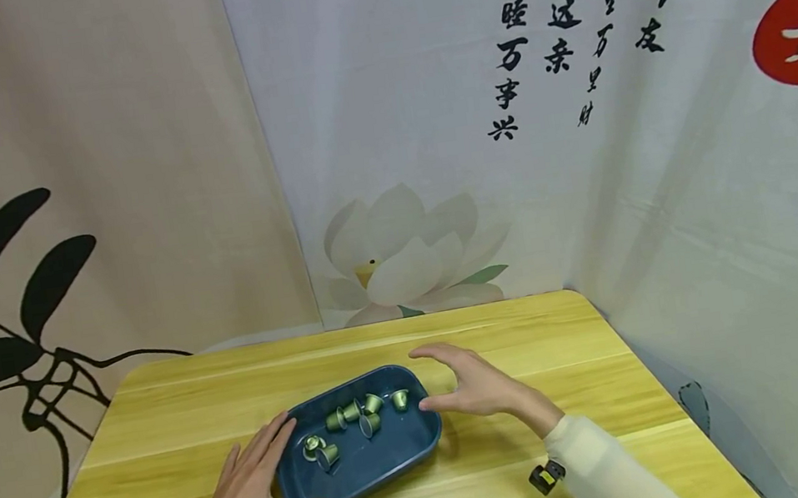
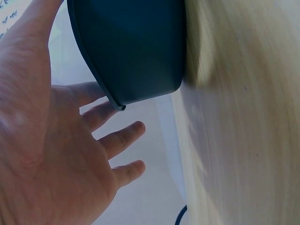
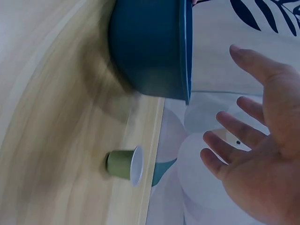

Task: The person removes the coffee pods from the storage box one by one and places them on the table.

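Note:
A dark blue rectangular tray (image 1: 388, 456) sits at an angle on the table, with several small green coffee capsules (image 1: 370, 425) lying in it. My left hand (image 1: 253, 491) spans the tray's left end, its thumb by the near corner and its fingertips right at the far rim. In the left wrist view those fingers (image 2: 123, 139) are fairly straight and spread. Beside the tray's right end, my right hand (image 1: 481, 383) is held with thumb and fingers apart, nothing between them. One more green capsule (image 3: 124, 164) lies on the table in the right wrist view, outside the tray.
The light wooden table (image 1: 530, 324) runs back to a cloth backdrop (image 1: 382, 117) printed with leaves, a lotus and dark characters. A small black device (image 1: 547, 477) is worn at the right wrist, near a pale sleeve (image 1: 610, 473).

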Available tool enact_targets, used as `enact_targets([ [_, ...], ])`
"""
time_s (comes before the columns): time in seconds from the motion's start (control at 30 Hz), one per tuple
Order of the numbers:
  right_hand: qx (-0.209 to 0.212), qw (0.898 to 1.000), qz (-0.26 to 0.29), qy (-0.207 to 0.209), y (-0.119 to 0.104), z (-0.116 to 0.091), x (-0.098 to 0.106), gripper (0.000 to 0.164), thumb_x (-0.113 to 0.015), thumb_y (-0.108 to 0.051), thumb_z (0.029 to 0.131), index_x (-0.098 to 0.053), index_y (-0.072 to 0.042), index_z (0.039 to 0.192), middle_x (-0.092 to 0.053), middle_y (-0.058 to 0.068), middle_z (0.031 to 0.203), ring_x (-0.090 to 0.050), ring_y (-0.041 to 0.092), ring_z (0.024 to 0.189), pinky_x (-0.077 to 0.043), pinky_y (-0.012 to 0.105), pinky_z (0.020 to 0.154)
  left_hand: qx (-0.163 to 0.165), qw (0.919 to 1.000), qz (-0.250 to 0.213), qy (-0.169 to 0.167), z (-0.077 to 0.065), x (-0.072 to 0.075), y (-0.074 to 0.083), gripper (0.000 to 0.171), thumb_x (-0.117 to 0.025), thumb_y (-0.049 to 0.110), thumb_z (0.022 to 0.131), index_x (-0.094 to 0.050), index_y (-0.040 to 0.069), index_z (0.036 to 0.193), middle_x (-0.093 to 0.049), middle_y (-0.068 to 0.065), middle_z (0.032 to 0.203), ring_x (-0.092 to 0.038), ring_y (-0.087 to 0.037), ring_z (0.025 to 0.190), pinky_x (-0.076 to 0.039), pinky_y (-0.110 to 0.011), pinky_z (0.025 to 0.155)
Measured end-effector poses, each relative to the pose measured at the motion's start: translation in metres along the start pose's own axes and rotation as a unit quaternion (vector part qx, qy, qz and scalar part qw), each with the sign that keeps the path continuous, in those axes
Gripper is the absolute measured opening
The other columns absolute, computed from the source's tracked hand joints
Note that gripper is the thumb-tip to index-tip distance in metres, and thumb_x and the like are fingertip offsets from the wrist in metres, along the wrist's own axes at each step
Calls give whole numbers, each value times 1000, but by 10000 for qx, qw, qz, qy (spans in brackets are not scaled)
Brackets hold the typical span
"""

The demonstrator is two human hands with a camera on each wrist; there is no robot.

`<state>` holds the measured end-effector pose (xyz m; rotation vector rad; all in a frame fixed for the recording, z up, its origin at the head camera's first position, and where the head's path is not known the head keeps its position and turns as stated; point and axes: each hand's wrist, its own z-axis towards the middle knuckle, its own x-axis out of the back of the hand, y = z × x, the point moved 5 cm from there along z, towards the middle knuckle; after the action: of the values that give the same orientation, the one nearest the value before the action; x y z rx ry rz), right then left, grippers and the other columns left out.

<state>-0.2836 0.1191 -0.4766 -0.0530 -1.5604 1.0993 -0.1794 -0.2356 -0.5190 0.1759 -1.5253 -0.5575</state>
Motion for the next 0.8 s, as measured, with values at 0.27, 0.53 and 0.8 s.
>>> enact_targets([
  [0.27,242,9990,-146,-332,-16,15,-10,79,-87,-42,101,-53,-19,168,-55,6,174,-51,32,164,-46,62,133,-41,10000,-3,40,1,0,0,138,-86,91,72,-40,15,177,-38,-20,183,-46,-62,158,-26,-90,125],
  [0.53,452,9954,-386,-747,-29,28,-26,79,-85,-40,103,-52,-13,169,-55,7,173,-54,30,161,-48,58,133,-8,10000,1,15,1,0,-2,138,-86,92,71,-39,16,177,-38,-20,183,-46,-60,159,-25,-91,125],
  [0.8,492,9898,-746,-1108,-35,35,-41,78,-84,-39,104,-51,-13,169,-56,6,173,-56,28,160,-50,51,132,8,10000,41,15,1,-1,-2,138,-85,92,71,-40,16,177,-39,-20,183,-47,-60,159,-26,-91,126],
])
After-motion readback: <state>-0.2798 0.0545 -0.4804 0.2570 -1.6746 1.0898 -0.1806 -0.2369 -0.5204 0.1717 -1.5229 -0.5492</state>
